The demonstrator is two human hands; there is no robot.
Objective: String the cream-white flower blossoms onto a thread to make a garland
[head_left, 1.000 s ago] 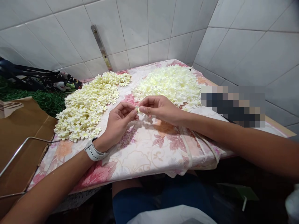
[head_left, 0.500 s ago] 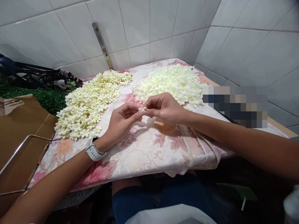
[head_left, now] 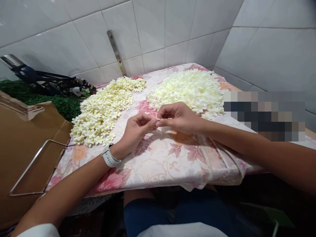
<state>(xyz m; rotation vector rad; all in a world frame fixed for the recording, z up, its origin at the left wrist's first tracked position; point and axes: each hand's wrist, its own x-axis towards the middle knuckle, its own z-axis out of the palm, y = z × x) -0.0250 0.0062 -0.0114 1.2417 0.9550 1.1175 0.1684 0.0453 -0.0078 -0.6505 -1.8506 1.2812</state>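
My left hand (head_left: pixel 138 129) and my right hand (head_left: pixel 178 117) meet fingertip to fingertip above a floral cloth (head_left: pixel 158 158). Both pinch one small cream fabric flower (head_left: pixel 159 119), mostly hidden by the fingers. A white watch (head_left: pixel 109 157) sits on my left wrist. A spread of flat cream flowers (head_left: pixel 103 110) lies to the left of my hands. A heaped pile of the same flowers (head_left: pixel 189 89) lies just behind my right hand.
The cloth-covered table sits in a corner of white tiled walls (head_left: pixel 158 36). A brown cardboard sheet (head_left: pixel 22 144) with a metal wire frame (head_left: pixel 37 168) lies at the left. Green strands (head_left: pixel 56 103) and dark items (head_left: pixel 49 82) sit behind it. A blurred patch (head_left: pixel 264 115) lies at the right.
The view has shifted, so everything sits further right in frame. My hands stay together on the flower; the fingers have closed over it more, hiding most of it.
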